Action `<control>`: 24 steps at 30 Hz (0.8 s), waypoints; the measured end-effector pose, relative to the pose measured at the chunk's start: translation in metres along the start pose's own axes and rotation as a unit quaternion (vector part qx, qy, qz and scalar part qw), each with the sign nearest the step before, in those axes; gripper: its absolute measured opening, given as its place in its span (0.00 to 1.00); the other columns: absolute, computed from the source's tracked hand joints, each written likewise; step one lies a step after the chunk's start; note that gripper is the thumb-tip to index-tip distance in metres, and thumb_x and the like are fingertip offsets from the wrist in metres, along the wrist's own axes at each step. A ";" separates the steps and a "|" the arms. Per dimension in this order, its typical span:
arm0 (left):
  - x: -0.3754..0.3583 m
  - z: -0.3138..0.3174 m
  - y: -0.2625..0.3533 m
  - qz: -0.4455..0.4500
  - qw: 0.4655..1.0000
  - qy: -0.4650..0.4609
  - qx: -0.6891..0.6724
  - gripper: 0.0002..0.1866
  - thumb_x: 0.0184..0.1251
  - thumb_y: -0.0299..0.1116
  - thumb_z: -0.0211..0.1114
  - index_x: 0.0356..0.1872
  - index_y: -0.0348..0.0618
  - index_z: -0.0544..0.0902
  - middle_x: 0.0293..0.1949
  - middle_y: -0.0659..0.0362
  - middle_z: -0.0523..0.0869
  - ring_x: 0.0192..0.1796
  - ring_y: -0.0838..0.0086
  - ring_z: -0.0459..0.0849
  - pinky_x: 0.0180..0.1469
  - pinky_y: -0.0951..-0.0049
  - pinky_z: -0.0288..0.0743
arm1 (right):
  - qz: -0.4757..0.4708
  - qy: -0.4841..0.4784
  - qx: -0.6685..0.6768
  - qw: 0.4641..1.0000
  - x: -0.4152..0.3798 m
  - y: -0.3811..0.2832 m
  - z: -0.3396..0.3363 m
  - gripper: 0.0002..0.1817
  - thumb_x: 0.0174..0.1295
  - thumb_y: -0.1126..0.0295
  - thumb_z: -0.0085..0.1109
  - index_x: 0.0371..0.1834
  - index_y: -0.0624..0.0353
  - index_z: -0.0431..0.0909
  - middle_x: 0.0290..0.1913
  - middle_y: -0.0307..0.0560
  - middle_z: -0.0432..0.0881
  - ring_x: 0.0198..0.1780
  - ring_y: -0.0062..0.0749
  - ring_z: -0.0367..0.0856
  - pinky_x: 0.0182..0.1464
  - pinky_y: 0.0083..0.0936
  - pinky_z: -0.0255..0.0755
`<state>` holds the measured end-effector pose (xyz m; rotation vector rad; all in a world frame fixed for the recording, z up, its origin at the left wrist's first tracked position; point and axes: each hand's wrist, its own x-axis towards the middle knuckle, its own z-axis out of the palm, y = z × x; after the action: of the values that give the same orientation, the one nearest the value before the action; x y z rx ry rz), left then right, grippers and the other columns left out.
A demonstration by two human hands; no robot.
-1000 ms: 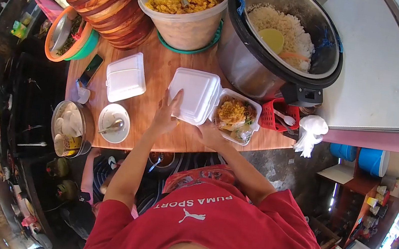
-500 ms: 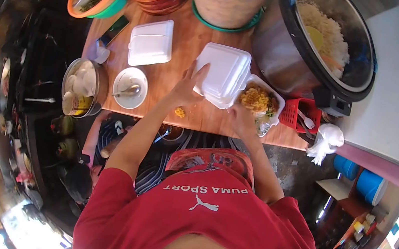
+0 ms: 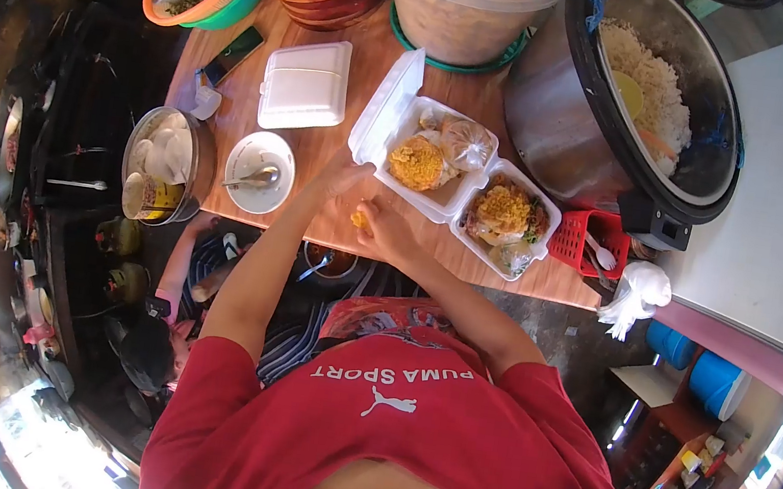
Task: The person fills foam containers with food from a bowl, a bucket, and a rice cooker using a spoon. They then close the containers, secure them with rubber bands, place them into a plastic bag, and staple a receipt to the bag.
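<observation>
A white foam takeaway box (image 3: 428,208) has its lid (image 3: 386,105) raised to the left. Inside are rice with a yellow crumbly topping (image 3: 416,162) and a clear knotted bag (image 3: 467,145). My left hand (image 3: 343,175) is at the lower left corner of that lid, fingers closed on its edge and partly hidden. Just below, my right hand (image 3: 384,229) pinches a small yellow clump of food (image 3: 358,219) at the table surface. A second foam box (image 3: 532,245) stands open to the right, holding yellow topping, greens and a small clear bag.
A closed foam box (image 3: 305,85) and a white bowl with a spoon (image 3: 256,189) lie left. Behind stand a tub of yellow food (image 3: 460,26) and a large rice cooker (image 3: 567,109). A red basket (image 3: 570,238) is right. Another person (image 3: 155,352) is below the table's left.
The middle foam box's lid has swung open to the left, uncovering its food. My right hand has moved left from the right-hand box to the yellow clump on the table.
</observation>
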<state>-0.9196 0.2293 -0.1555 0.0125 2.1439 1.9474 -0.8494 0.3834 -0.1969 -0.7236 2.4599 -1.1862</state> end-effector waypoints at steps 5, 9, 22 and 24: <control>0.005 -0.008 -0.017 -0.031 0.998 -0.036 -0.049 0.33 0.53 0.28 0.64 0.63 0.37 0.65 0.54 0.59 0.76 0.57 0.74 0.72 0.60 0.71 0.65 | -0.038 0.158 -0.030 0.986 -0.001 -0.018 -0.077 0.25 0.50 0.67 0.64 0.52 0.57 0.68 0.46 0.55 0.73 0.45 0.50 0.76 0.46 0.39 0.73; 0.001 0.003 0.008 -0.024 0.997 -0.072 0.020 0.44 0.47 0.27 0.68 0.68 0.42 0.56 0.63 0.53 0.67 0.66 0.68 0.64 0.67 0.67 0.59 | -0.032 0.265 -0.032 0.963 0.006 -0.005 -0.111 0.24 0.54 0.68 0.64 0.55 0.55 0.70 0.46 0.53 0.72 0.44 0.50 0.76 0.46 0.38 0.73; -0.006 0.046 0.028 0.058 0.918 -0.076 0.385 0.50 0.46 0.38 0.70 0.71 0.66 0.51 0.70 0.42 0.48 0.69 0.39 0.51 0.66 0.48 0.56 | 0.028 0.340 -0.006 0.940 -0.015 0.042 -0.124 0.19 0.42 0.82 0.62 0.42 0.63 0.79 0.47 0.58 0.77 0.44 0.53 0.79 0.45 0.38 0.76; -0.001 0.043 0.020 0.073 0.922 -0.085 0.371 0.45 0.50 0.39 0.68 0.70 0.65 0.53 0.68 0.41 0.50 0.68 0.40 0.53 0.66 0.50 0.58 | 0.008 0.365 0.021 0.931 -0.023 0.039 -0.107 0.19 0.41 0.83 0.61 0.41 0.64 0.78 0.48 0.59 0.76 0.44 0.54 0.80 0.45 0.38 0.76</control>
<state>-0.9136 0.2739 -0.1392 0.4651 2.6629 1.0219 -0.8941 0.4848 -0.1615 -0.2585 2.9839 -1.7344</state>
